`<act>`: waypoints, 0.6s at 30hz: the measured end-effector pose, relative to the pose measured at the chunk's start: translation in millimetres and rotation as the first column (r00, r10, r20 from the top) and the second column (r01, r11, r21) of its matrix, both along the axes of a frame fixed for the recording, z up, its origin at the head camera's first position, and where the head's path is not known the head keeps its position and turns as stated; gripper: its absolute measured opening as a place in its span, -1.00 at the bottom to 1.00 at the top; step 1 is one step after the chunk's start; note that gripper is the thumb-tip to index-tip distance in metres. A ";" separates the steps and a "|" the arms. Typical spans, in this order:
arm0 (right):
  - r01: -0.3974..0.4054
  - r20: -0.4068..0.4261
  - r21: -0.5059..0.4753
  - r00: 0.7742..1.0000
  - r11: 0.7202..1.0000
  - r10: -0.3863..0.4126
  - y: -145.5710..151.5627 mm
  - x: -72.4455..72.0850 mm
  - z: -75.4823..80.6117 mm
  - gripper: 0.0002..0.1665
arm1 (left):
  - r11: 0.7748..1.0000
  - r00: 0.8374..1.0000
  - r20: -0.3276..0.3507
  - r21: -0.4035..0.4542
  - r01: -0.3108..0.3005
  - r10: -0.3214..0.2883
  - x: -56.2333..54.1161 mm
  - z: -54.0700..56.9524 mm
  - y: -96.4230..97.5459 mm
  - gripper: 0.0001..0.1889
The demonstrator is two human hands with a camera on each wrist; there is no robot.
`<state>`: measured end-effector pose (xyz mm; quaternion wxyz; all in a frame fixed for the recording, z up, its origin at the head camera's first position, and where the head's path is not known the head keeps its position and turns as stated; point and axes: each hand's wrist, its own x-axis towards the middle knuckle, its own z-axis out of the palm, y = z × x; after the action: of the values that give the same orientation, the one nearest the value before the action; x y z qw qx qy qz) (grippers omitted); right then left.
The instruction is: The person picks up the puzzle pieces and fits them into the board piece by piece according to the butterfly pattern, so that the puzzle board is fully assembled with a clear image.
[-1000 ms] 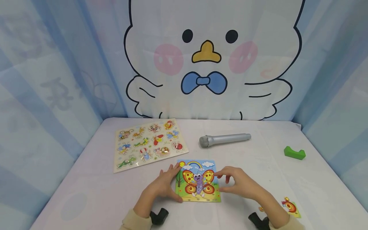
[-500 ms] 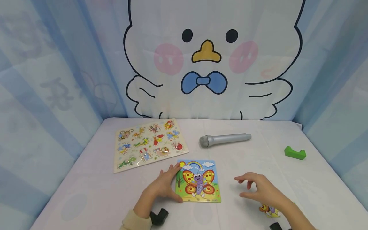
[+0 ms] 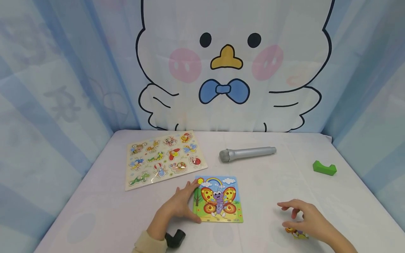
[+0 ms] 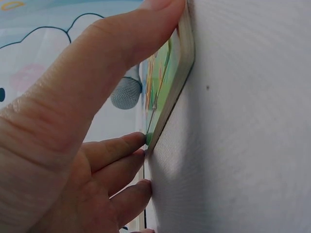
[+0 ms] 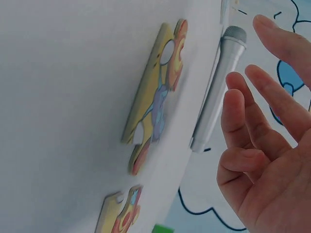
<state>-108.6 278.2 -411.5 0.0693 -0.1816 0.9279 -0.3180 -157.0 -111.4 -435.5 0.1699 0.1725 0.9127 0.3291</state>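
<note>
A square butterfly jigsaw board [image 3: 219, 200] lies flat on the table near the front middle. My left hand [image 3: 181, 202] holds it along its left side, thumb at the near corner and fingers at the far one. In the left wrist view, the thumb rests on the edge of the board [image 4: 183, 68]. At the right front, my right hand [image 3: 308, 218] hovers with its fingers apart and nothing between them. A loose jigsaw piece [image 3: 299, 234] lies below it, partly hidden. The right wrist view shows this purple-and-yellow piece [image 5: 158, 104] and a second piece [image 5: 121, 216] beside it.
Behind the left hand lies a wooden insect puzzle board [image 3: 166, 158]. A silver toy microphone [image 3: 248, 154] is at the back middle. A green block with a curved notch [image 3: 324, 168] stands near the right edge. A printed curtain [image 3: 234, 116] borders the table's back.
My right hand has left the right side of the jigsaw board and moved right and nearer, over the loose piece. The left hand and the board have stayed in place.
</note>
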 end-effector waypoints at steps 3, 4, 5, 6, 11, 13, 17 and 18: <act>0.043 0.010 0.013 0.999 0.999 -0.043 10.7 5.3 -3.6 -0.38 | 1.000 1.000 0.002 -0.001 0.000 0.000 0.2 -0.1 0.2 0.13; 0.054 0.012 0.020 0.998 0.998 -0.054 14.1 6.6 -4.6 -0.37 | 1.000 1.000 0.003 -0.002 -0.001 0.001 0.1 -0.2 0.2 0.13; 0.068 0.027 0.029 0.997 0.997 -0.069 17.4 7.8 -5.1 -0.37 | 1.000 1.000 0.004 -0.003 -0.001 0.001 0.1 -0.4 0.2 0.13; 0.082 0.037 0.036 0.996 0.996 -0.083 20.8 9.0 -5.8 -0.36 | 1.000 1.000 0.003 -0.004 -0.001 0.001 -0.1 -0.7 0.1 0.13; 0.088 0.077 0.060 0.993 0.994 -0.092 34.5 12.7 -8.7 -0.32 | 1.000 1.000 -0.001 -0.009 -0.003 0.003 -0.5 -2.1 -0.2 0.13; 0.079 0.094 0.072 0.992 0.994 -0.085 38.3 13.1 -10.1 -0.32 | 1.000 1.000 0.003 -0.008 -0.005 0.005 -0.6 -2.3 0.0 0.13; 0.094 0.165 0.118 0.980 0.989 -0.112 42.4 11.9 -12.5 -0.34 | 1.000 1.000 0.009 -0.006 -0.006 0.006 -0.5 -1.7 0.3 0.13; 0.097 0.174 0.124 0.978 0.987 -0.118 42.7 11.4 -13.1 -0.34 | 1.000 1.000 0.010 -0.006 -0.006 0.006 -0.5 -1.6 0.4 0.13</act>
<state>-97.2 321.0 -424.7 0.1464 -0.0971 0.9431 -0.2824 -157.6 -111.0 -437.1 0.1740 0.1675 0.9134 0.3276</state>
